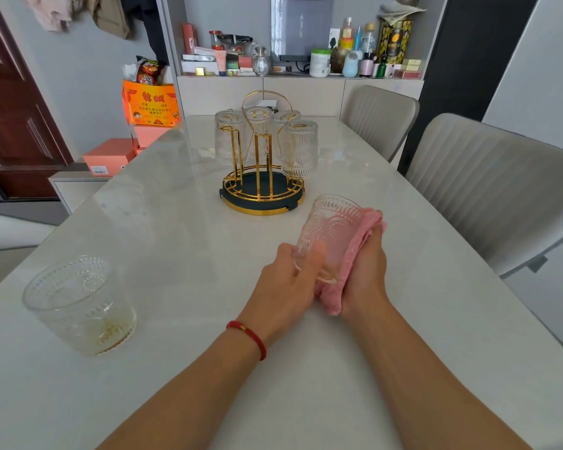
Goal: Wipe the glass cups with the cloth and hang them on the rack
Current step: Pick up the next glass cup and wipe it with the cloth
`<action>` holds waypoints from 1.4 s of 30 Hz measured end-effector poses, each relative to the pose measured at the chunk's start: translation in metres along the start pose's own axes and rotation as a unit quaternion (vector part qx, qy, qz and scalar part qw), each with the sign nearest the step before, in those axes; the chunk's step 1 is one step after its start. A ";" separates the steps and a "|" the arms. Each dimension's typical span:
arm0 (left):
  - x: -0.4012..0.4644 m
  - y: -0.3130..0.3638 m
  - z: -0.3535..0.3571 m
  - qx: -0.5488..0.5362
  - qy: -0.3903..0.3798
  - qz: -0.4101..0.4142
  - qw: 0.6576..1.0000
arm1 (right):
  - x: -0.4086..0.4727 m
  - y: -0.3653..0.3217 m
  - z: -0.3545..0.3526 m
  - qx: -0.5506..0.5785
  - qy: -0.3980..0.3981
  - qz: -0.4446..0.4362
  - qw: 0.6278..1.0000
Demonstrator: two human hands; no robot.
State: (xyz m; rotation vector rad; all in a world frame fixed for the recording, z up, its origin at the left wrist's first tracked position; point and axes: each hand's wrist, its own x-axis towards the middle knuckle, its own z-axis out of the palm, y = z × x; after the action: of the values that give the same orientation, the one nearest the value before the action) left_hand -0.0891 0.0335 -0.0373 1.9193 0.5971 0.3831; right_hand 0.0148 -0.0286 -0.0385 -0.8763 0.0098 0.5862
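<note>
My left hand (288, 282) grips a ribbed glass cup (332, 227) near its base, with the cup tilted and its mouth pointing away from me. My right hand (364, 271) presses a pink cloth (355, 254) against the cup's right side. A second glass cup (78, 303) stands upright on the table at the near left, apart from both hands. The gold rack (262, 186) with a dark round base stands mid-table, and several glass cups hang upside down on its posts (299, 147).
The pale table (176, 241) runs to a cluttered shelf unit at the back (299, 56). Two grey chairs (488, 186) stand along the right edge. Orange boxes (150, 107) are stacked beyond the table's left edge.
</note>
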 end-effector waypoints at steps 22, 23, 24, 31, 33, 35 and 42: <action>-0.003 0.003 -0.010 -0.222 -0.168 -0.160 0.947 | 0.022 0.012 -0.018 0.005 -0.077 0.061 0.995; -0.004 0.004 -0.010 -0.216 -0.179 -0.172 0.944 | 0.024 0.012 -0.019 0.014 -0.078 0.065 0.995; -0.004 0.005 -0.010 -0.195 -0.166 -0.166 0.952 | 0.026 0.012 -0.019 0.019 -0.080 0.058 0.995; -0.002 -0.005 -0.001 -0.020 -0.018 -0.018 0.999 | 0.021 0.012 -0.015 -0.036 -0.035 -0.049 0.998; -0.005 0.000 -0.004 -0.112 -0.080 -0.073 0.988 | 0.021 0.011 -0.020 0.006 -0.086 0.012 0.996; -0.008 0.006 -0.007 -0.167 -0.156 -0.138 0.964 | 0.019 0.009 -0.020 0.039 -0.122 0.064 0.990; -0.006 0.000 0.004 -0.072 -0.056 -0.036 0.995 | 0.020 0.006 -0.018 0.030 -0.065 -0.029 0.997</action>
State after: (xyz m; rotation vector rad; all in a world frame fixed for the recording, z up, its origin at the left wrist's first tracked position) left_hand -0.0925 0.0270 -0.0386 1.7635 0.5493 0.2640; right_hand 0.0325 -0.0295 -0.0598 -0.7768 -0.1154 0.5859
